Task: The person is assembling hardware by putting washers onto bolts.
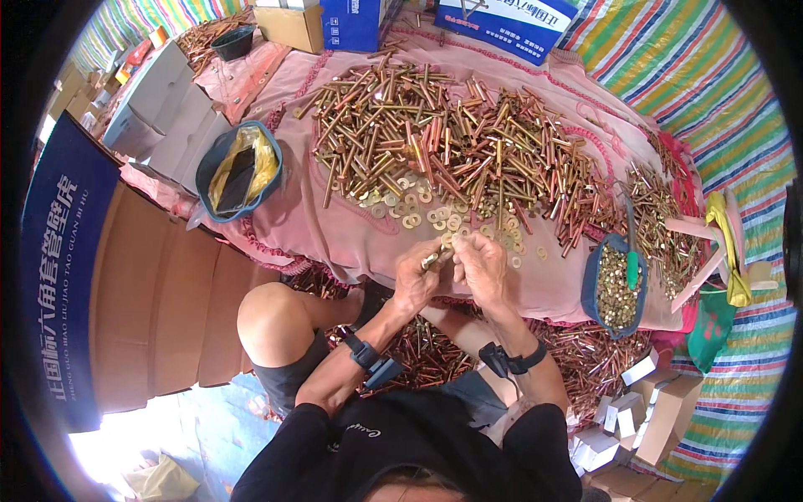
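My left hand is closed around a short brass-coloured bolt, whose end pokes out between thumb and fingers. Right beside it, my right hand is closed in a pinch, its fingertips nearly meeting those of the left. A washer shows at these fingertips, but whether it is gripped or lies behind them I cannot tell. Just beyond both hands, loose flat washers are scattered on a pink cloth. Behind those spreads a big heap of brass and copper-coloured bolts with sleeves.
A blue tub of small nuts with a green-handled tool stands at right. To the left are a blue bucket with a yellow liner and white boxes. More bolts lie below the cloth's edge. Cartons sit lower right.
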